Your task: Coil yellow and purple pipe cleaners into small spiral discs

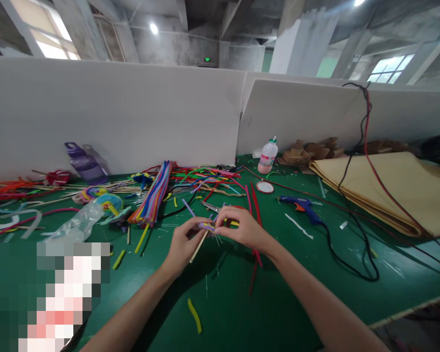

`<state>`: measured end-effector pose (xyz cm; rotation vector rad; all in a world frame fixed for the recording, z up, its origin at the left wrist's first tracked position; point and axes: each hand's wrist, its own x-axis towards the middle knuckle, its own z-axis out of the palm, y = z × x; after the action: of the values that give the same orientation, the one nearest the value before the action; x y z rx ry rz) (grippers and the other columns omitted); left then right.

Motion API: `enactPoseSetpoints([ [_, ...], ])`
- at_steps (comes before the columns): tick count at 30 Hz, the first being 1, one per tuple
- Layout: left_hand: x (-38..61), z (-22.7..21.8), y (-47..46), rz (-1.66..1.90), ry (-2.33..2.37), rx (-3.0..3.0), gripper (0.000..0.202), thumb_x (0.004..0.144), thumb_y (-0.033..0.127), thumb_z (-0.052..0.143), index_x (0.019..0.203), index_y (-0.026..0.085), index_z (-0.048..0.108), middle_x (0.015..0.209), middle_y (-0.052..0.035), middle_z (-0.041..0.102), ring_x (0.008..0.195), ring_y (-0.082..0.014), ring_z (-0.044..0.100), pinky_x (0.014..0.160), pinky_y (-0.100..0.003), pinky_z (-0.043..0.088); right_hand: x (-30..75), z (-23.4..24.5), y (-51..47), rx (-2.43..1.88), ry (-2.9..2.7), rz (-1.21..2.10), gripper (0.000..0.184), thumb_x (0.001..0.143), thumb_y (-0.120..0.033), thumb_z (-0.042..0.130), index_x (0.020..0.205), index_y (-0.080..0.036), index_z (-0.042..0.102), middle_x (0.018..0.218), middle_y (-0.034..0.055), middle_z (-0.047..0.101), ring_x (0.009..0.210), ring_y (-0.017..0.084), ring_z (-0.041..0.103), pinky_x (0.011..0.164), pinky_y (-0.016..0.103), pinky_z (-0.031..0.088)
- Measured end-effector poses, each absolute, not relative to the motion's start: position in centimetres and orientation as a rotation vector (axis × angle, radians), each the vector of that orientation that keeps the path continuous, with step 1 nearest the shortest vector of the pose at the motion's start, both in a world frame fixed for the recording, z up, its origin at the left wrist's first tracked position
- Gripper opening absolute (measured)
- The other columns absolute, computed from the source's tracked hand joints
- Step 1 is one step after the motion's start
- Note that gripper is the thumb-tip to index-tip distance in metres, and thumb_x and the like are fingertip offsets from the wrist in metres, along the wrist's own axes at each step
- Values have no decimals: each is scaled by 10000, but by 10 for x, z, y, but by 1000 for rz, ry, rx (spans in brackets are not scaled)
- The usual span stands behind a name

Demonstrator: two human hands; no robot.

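Observation:
My left hand [183, 244] is closed on a thin wooden stick [198, 247] that slants down toward me. Its fingertips also pinch a purple pipe cleaner [206, 226] wound at the stick's top. My right hand [242, 227] pinches the other side of that purple pipe cleaner, with a bit of yellow showing under its fingers. Both hands meet above the green table [297, 293]. Red pipe cleaners [255, 215] lie under and beyond my right hand. A pair of scissors [211, 207] lies just behind the hands.
A bundle of coloured pipe cleaners [154, 195] and loose strands lie at the back left. A blue glue gun [301, 205] with a black cord lies to the right, near a small bottle [267, 156], a purple bottle [83, 164] and tan sheets [388, 190]. White partitions close the back.

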<state>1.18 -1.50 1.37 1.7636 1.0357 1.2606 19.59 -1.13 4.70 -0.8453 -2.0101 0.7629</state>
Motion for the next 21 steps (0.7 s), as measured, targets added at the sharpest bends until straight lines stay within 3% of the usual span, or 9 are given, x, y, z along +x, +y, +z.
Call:
enactPoseSetpoints([
  [3, 11, 11, -17, 1348, 1132, 1769, 181, 785, 247, 565, 937, 179, 636, 840, -33, 681, 728, -153, 642, 684, -248, 509, 193, 47, -13, -949, -1936, 578, 89, 747, -223, 630, 720, -177, 559, 733, 4, 573, 700, 124, 523, 634, 243, 406],
  [7, 11, 10, -21, 1458, 1276, 1895, 191, 788, 228, 553, 952, 195, 645, 907, -35, 686, 811, -167, 640, 757, -268, 499, 186, 46, -18, -994, -1958, 414, 42, 759, -215, 616, 765, -192, 582, 760, 15, 579, 763, 147, 523, 695, 269, 411],
  [15, 12, 11, -26, 1505, 1344, 1983, 200, 787, 220, 551, 969, 197, 631, 919, -36, 687, 820, -171, 641, 758, -277, 506, 175, 35, -24, -972, -1908, 128, 61, 808, -196, 546, 824, -202, 604, 803, 53, 610, 833, 188, 528, 812, 355, 420],
  [21, 12, 11, -27, 1505, 1321, 2014, 210, 783, 191, 551, 971, 198, 644, 931, -33, 692, 838, -170, 637, 766, -270, 497, 171, 30, -24, -934, -1890, 72, 93, 802, -153, 507, 797, -201, 587, 791, 50, 606, 837, 188, 537, 808, 352, 424],
])
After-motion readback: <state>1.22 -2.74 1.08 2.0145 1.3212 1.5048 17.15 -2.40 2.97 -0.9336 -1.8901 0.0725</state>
